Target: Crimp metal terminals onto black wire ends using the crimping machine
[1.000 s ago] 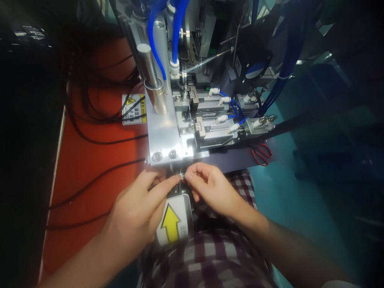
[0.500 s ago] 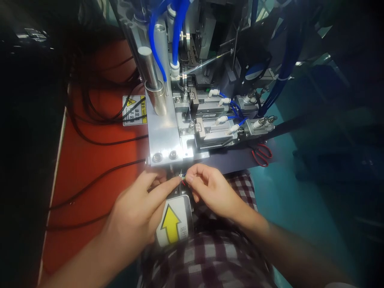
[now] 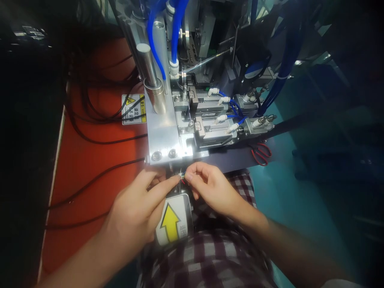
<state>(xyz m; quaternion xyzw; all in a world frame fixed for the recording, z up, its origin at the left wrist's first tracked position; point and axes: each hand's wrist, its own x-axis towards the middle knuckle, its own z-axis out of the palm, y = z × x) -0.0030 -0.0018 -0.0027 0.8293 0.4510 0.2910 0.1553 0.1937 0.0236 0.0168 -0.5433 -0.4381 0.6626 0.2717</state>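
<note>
Several thin coloured wires (image 3: 183, 176), among them blue and red ones, come together in a tiny bundle just in front of the machine's metal plate (image 3: 163, 138). My right hand (image 3: 208, 184) pinches them from the right between thumb and forefinger. From the left, my left hand (image 3: 135, 200) reaches in with one long digit whose tip presses on the wire ends. Its other fingers curl under the plate's front edge and are partly hidden. A small pale piece shows at the wire tips, too small to make out.
Above the hands stand pneumatic cylinders (image 3: 214, 130) with blue air hoses (image 3: 180, 32) and a metal post (image 3: 153, 88). Red-handled scissors (image 3: 261, 154) lie at the right. Black cables (image 3: 99, 168) cross the orange surface (image 3: 78, 160). A yellow arrow label (image 3: 170, 222) sits below the fingers.
The whole view has shifted very slightly. Both hands keep nearly the same pose at the wires.
</note>
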